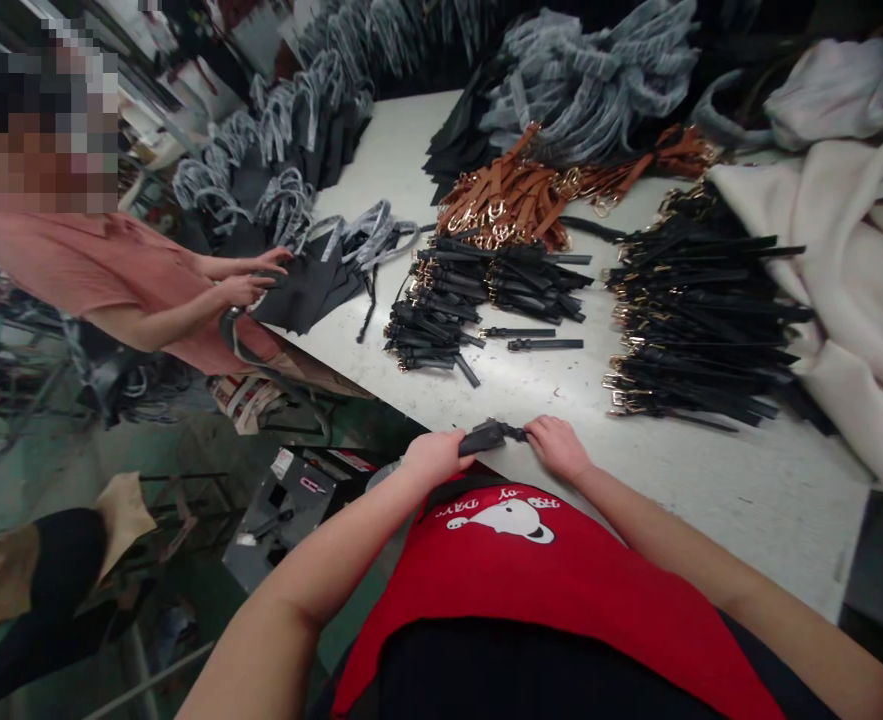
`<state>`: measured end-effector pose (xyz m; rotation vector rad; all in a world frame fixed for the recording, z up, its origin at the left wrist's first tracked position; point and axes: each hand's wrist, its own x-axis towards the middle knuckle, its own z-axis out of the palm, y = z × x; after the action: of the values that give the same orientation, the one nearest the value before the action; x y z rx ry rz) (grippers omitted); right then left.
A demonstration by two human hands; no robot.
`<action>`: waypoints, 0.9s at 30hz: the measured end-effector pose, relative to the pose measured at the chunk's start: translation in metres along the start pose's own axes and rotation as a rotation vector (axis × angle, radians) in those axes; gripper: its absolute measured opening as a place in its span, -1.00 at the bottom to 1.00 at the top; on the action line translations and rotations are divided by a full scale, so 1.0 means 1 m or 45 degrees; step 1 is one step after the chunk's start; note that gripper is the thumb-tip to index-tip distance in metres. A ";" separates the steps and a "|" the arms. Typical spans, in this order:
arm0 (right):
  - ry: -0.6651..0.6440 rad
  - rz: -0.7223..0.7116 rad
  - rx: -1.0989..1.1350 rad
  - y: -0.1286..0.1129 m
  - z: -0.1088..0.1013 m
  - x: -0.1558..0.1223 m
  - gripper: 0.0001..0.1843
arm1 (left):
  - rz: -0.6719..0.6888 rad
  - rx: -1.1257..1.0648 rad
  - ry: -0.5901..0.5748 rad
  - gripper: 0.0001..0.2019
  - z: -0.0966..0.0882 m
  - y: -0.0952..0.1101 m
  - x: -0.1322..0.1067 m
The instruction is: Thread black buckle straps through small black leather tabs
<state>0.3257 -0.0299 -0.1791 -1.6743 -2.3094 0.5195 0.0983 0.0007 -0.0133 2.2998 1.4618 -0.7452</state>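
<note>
A black leather strap (484, 437) stretches between my two hands at the near edge of the table, just above my red apron. My left hand (437, 458) is closed round its wider end. The fingers of my right hand (559, 447) pinch the thin, dark end on the other side. Fine detail of the strap is too small to make out. Beyond my hands, two single black straps (535, 339) lie apart beside a pile of short black straps with gold buckles (441, 310).
A larger stack of black buckled straps (703, 320) lies to the right, brown straps (508, 195) behind. Cream fabric (853, 270) covers the right side. At the table's left edge, a co-worker in a pink shirt (148, 275) handles dark pieces (310, 285). A dark box (283, 515) stands below.
</note>
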 end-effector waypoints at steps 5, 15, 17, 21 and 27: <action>0.013 0.041 -0.035 -0.007 -0.003 0.000 -0.71 | -0.084 -0.024 -0.037 -0.55 0.005 -0.018 -0.016; 0.066 0.039 0.158 -0.025 0.007 0.009 -0.71 | -0.017 -0.021 0.008 -0.56 0.001 0.005 -0.006; 0.056 0.037 0.169 -0.022 0.010 0.009 -0.72 | -0.015 -0.029 -0.004 -0.56 -0.001 0.006 -0.005; 0.044 0.035 0.171 -0.022 0.010 0.009 -0.73 | -0.063 -0.035 -0.024 -0.55 -0.003 0.006 -0.008; 0.058 0.044 0.172 -0.024 0.005 0.010 -0.74 | -0.004 -0.029 0.022 -0.60 -0.008 0.011 0.000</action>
<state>0.3000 -0.0283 -0.1742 -1.6474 -2.1656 0.6227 0.1100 -0.0002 -0.0069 2.2934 1.4744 -0.7077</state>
